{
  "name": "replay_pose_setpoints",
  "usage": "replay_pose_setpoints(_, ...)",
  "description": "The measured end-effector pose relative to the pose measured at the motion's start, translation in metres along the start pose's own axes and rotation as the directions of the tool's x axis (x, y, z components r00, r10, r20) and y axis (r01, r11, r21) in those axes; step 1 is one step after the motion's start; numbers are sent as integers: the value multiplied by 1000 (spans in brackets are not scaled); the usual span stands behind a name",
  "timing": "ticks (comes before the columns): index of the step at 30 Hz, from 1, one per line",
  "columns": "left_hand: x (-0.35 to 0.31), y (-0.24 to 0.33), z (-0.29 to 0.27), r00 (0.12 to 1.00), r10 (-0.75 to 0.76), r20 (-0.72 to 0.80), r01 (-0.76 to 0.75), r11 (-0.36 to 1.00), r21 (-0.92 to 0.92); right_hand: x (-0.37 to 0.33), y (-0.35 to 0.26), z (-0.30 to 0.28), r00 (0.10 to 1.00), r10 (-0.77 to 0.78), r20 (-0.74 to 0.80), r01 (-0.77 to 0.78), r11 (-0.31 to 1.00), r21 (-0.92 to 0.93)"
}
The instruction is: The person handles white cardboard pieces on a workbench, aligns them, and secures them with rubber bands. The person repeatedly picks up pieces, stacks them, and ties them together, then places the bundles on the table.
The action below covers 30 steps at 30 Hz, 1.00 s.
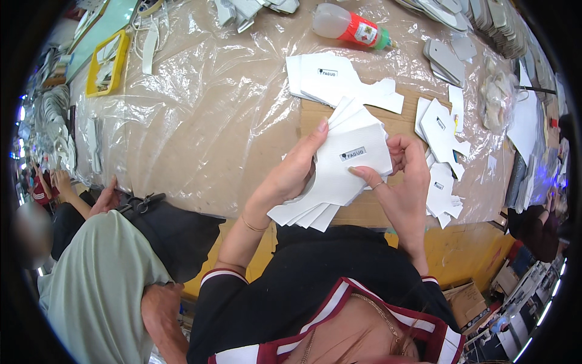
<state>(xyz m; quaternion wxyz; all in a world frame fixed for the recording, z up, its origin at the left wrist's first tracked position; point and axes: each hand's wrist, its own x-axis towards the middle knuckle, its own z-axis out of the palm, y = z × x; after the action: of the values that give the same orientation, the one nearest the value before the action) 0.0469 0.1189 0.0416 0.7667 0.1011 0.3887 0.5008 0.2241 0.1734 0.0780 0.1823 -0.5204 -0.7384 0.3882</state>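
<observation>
A fanned stack of white cut shoe-upper pieces (339, 176) is held over the table's front edge, the top piece bearing a small grey label. My left hand (298, 165) grips the stack along its left side, thumb on the upper edge. On the right side my right hand (405, 179) pinches the pieces, thumb on top and fingers curled behind. More white pieces (339, 76) lie beyond on the table, with the same grey label. To the right of my right hand, further labelled white pieces (439, 130) rest in loose piles on a cardboard sheet (407, 116).
Clear plastic sheeting covers the table (200, 139). A bottle with a red label and green cap (351, 27) lies at the back. Left stands a yellow tray (124, 64); right are a plastic bag (497, 97) and stacked grey pieces (445, 60). A person in light green (103, 291) sits at left.
</observation>
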Motion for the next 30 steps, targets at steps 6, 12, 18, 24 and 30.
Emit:
replay_pose_setpoints(6,1,1,-11,999,36,-37,-38,998,-57,7,1,6,994,-101,33,99,993,59)
replay_pose_setpoints(12,-2,-2,-11,982,61,-181,-67,997,-30,0,31,-6,997,41,65,-64,914,400)
replay_pose_setpoints(18,-25,10,-38,907,264,-328,-299,952,-60,22,76,-68,995,16,-95,44,801,597)
replay_pose_setpoints(24,-48,13,-64,772,444,-454,-492,870,14,56,86,-62,986,-51,161,9,969,249)
replay_pose_setpoints(30,-66,15,-73,733,506,-455,-589,806,-52,72,53,-27,853,-184,489,61,965,256)
